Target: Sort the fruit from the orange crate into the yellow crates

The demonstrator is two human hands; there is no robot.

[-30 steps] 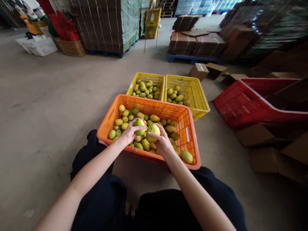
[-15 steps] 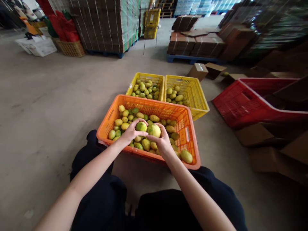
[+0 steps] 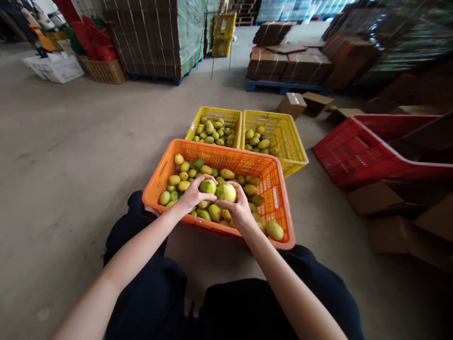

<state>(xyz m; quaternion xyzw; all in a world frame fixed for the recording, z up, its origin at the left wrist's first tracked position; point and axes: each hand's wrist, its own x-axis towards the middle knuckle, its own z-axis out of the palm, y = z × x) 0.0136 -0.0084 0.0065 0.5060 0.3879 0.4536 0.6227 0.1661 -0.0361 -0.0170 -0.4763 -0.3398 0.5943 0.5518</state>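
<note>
Above the heap in an orange plastic crate (image 3: 159, 189), my hands hold two fruits side by side. In my left hand (image 3: 193, 194), fingers and thumb curl round a greener lemon (image 3: 207, 186). A larger, yellower lemon (image 3: 226, 192) sits in the grip of my right hand (image 3: 241, 204), thumb across its lower side. The two lemons touch or nearly touch. Beneath them lie many loose yellow and green lemons (image 3: 214, 212), partly hidden by my hands. One large lemon (image 3: 274, 230) rests in the crate's near right corner.
Beyond the orange crate stand two yellow crates, the left one (image 3: 198, 118) and the right one (image 3: 293, 137), both with lemons inside. A red crate (image 3: 336, 151) and open cardboard boxes (image 3: 375, 200) are on the right. Strapped cardboard (image 3: 304, 66) is stacked on a blue pallet behind.
</note>
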